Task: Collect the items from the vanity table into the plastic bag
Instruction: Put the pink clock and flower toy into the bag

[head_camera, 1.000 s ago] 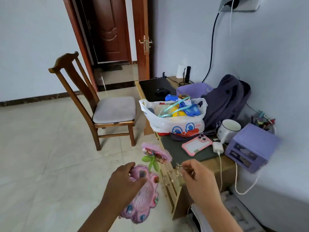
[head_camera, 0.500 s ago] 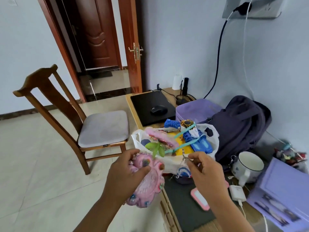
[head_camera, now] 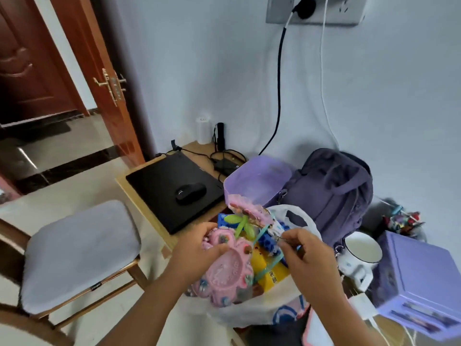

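Both hands have moved over the plastic bag (head_camera: 249, 313): left hand (head_camera: 199, 248) grips a pink flower-shaped clock (head_camera: 224, 273), right hand (head_camera: 306, 253), at its 3 o'clock, pinches a small metal trinket (head_camera: 277, 238).

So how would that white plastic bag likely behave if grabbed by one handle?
The white plastic bag looks thin and floppy, so it would probably sag and tilt rather than keep its shape. It bulges with toys, so likely weighty for a bag. The pink clock held by the left hand at its mouth might slip out.

Pale wall (head_camera: 199, 58) ahead of me, brown door (head_camera: 99, 78) open at left. A cushioned wooden chair (head_camera: 74, 250) stands on the tiled floor (head_camera: 82, 181).
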